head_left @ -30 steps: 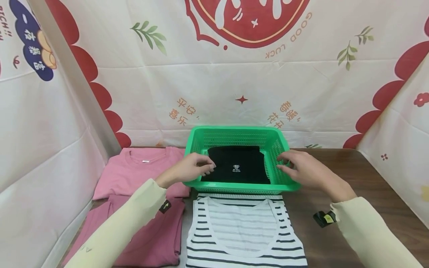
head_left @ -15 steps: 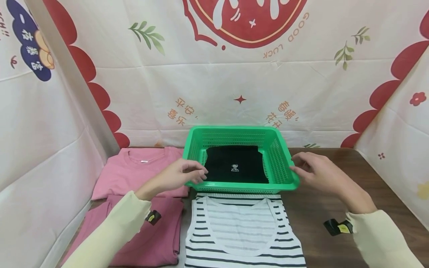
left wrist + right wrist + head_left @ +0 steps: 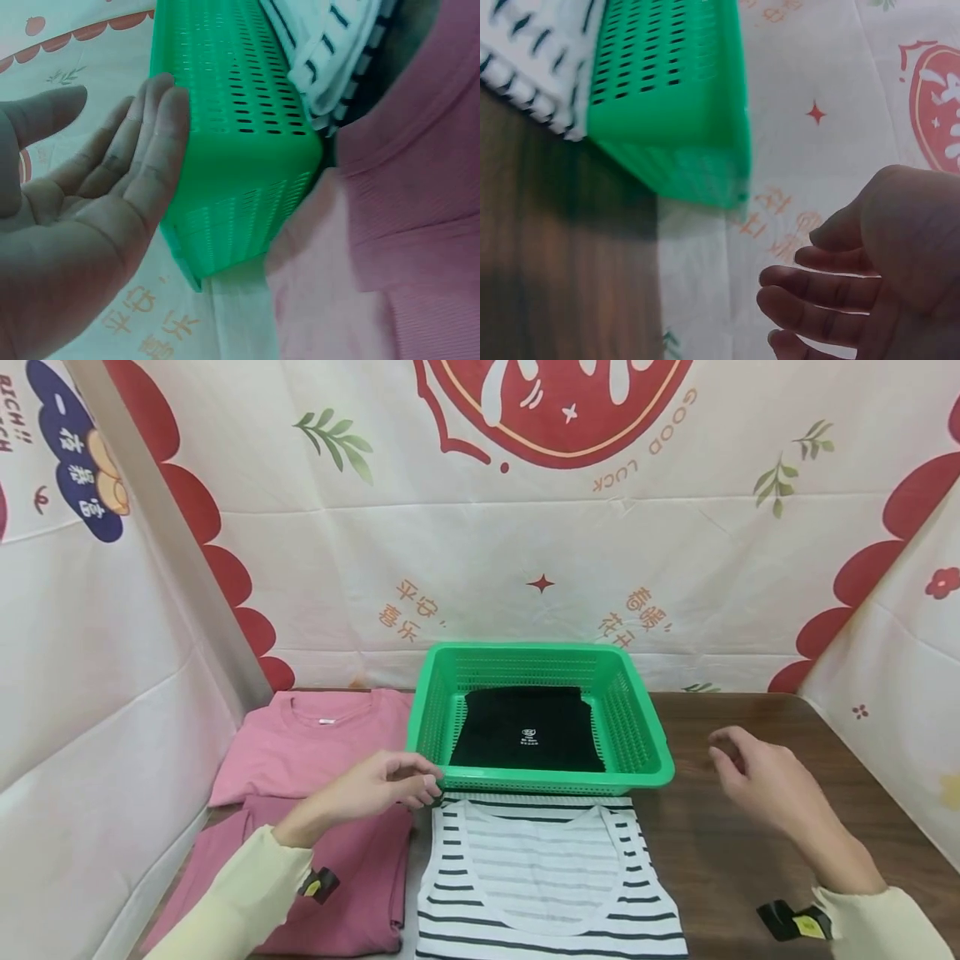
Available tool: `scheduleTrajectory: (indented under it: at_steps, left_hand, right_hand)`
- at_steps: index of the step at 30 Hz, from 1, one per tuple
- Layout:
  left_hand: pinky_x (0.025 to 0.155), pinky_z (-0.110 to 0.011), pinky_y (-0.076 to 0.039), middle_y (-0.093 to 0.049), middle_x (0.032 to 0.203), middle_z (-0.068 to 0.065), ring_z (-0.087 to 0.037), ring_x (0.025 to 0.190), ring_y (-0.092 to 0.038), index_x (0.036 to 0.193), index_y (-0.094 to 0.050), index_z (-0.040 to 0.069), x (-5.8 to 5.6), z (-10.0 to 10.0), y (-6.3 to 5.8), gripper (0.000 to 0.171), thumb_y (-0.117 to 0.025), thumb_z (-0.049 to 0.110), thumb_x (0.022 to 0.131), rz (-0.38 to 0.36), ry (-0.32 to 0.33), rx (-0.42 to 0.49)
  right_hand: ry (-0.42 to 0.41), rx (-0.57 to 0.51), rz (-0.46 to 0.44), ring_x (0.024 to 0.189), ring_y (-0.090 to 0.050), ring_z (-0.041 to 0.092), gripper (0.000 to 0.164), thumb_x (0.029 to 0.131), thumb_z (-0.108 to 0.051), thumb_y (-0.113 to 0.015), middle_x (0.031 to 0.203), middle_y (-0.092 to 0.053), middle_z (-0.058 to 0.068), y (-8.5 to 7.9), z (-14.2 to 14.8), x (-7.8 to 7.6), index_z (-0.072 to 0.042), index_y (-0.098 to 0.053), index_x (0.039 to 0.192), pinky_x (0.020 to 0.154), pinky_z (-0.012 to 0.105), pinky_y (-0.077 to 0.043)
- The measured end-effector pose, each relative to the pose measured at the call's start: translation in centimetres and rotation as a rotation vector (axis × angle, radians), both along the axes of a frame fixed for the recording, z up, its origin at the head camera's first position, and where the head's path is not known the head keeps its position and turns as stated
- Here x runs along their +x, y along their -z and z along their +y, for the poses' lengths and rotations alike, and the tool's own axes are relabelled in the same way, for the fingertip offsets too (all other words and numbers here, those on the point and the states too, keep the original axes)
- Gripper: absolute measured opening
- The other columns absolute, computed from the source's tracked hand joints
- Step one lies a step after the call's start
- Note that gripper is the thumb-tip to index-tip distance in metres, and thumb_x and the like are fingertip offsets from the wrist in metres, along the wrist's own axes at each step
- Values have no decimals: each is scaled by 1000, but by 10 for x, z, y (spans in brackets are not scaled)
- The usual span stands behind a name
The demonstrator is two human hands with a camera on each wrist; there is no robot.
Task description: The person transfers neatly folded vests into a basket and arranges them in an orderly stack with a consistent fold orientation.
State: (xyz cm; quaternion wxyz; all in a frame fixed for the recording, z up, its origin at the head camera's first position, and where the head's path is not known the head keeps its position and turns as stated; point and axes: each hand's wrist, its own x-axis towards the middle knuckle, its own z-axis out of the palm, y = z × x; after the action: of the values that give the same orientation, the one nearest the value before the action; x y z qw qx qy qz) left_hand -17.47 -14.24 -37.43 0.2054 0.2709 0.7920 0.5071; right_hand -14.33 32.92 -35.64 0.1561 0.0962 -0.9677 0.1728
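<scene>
A green plastic basket (image 3: 540, 781) with perforated walls stands at the back of the table, and a folded black garment (image 3: 525, 727) with a small white print lies in it. My left hand (image 3: 378, 789) hovers at the basket's front left corner, fingers loosely bent and holding nothing. In the left wrist view its fingertips (image 3: 169, 105) overlap the basket wall. My right hand (image 3: 772, 777) is over the brown tabletop, apart from the basket's right side, relaxed and holding nothing. A white tank top (image 3: 547, 893) with black stripes lies flat in front of the basket.
Left of the basket lie a folded light pink T-shirt (image 3: 322, 743) and, nearer, a folded darker pink garment (image 3: 337, 877). A printed white cloth (image 3: 480, 552) hangs behind the table and along both sides. Brown wooden tabletop (image 3: 720, 893) shows on the right.
Both hands have drawn back from over the basket toward the near side, the left to its front left corner, the right outward over the table. The basket and clothes have stayed put.
</scene>
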Motion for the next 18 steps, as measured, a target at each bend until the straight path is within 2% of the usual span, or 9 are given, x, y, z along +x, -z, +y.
scheduleTrajectory:
  at_steps: [3,5,12,15,18]
  left_hand:
    - [86,-45,-54,-66,106,-26,-22,88,-67,118,-59,-5,6,-3,6,28,-50,10,96,3,-34,-18]
    - [87,-46,-53,-65,107,-28,-26,90,-67,118,-58,-6,10,-4,10,28,-51,10,96,-10,-46,-13]
    - [87,-48,-53,-62,111,-31,-36,98,-62,123,-51,-13,25,-1,24,37,-55,9,94,-69,-58,13]
    - [85,-48,-54,-63,109,-30,-36,97,-61,124,-49,-14,29,3,27,39,-54,9,93,-44,-82,-6]
    - [83,-47,-54,-66,106,-27,-32,94,-62,125,-48,-14,32,6,30,41,-54,10,92,-25,-139,-37]
  right_hand:
    - [10,-5,-26,61,-54,21,20,86,-9,-61,73,-65,12,9,10,5,6,-61,100,50,40,-46]
    - [16,-13,-63,64,-55,21,19,87,-11,-61,74,-66,11,15,17,10,4,-62,99,51,39,-46]
    - [1,-41,-254,70,-55,19,24,92,-24,-59,78,-65,6,29,29,24,-1,-65,98,56,37,-46]
    - [-24,-47,-306,71,-53,17,26,92,-26,-60,77,-64,4,33,26,25,-2,-66,97,57,36,-46]
    - [-56,-50,-369,70,-52,16,27,92,-28,-60,77,-63,4,36,19,25,-2,-66,98,57,35,-46]
